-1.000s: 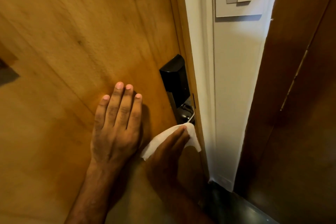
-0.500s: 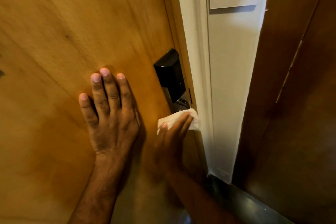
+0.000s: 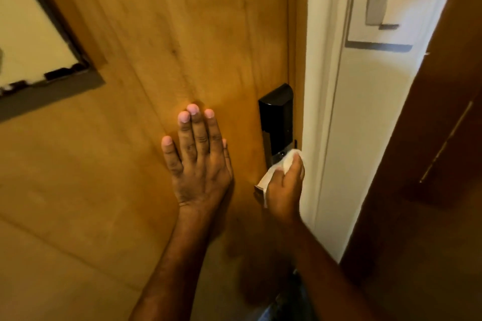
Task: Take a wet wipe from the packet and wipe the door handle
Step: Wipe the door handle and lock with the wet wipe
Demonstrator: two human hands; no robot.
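Observation:
A black lock housing (image 3: pixel 276 117) sits on the right edge of a wooden door (image 3: pixel 146 34). Below it the metal door handle (image 3: pixel 259 191) is mostly hidden; only its left end shows. My right hand (image 3: pixel 285 187) is closed around the handle with a white wet wipe (image 3: pixel 273 169) bunched between palm and metal. My left hand (image 3: pixel 199 161) lies flat on the door with fingers spread, just left of the lock. No wipe packet is in view.
A white door frame (image 3: pixel 323 112) runs down to the right of the lock, with a wall switch plate (image 3: pixel 377 8) beyond it. A dark brown panel (image 3: pixel 430 164) fills the right side. A framed sheet (image 3: pixel 39 41) hangs on the door at upper left.
My right hand has risen and wrapped round the handle, with the wipe now bunched instead of spread under the fingers. My left hand stays flat on the door. The view has shifted up.

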